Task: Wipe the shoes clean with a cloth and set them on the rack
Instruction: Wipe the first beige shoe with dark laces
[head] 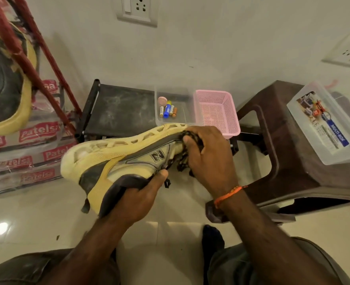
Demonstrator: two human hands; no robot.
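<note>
A yellow and dark grey sneaker [116, 159] lies on its side in the air above the floor, sole toward the wall. My left hand [135, 200] grips its dark collar at the heel end. My right hand [207, 157] is closed over the front of the shoe, pressing a dark speckled bunch that looks like a cloth [183, 163] against the lace area; most of the bunch is hidden under the fingers. The matching second sneaker [7, 87] sits at the far left on a red metal rack [24, 56], seen from above.
Against the wall stand a low black stand [120, 108], a clear box with batteries [170, 118] and a pink basket [217, 112]. At the right, a brown plastic stool [289, 161] carries a clear lidded box [324, 124]. Printed packets [28, 159] are stacked at the left.
</note>
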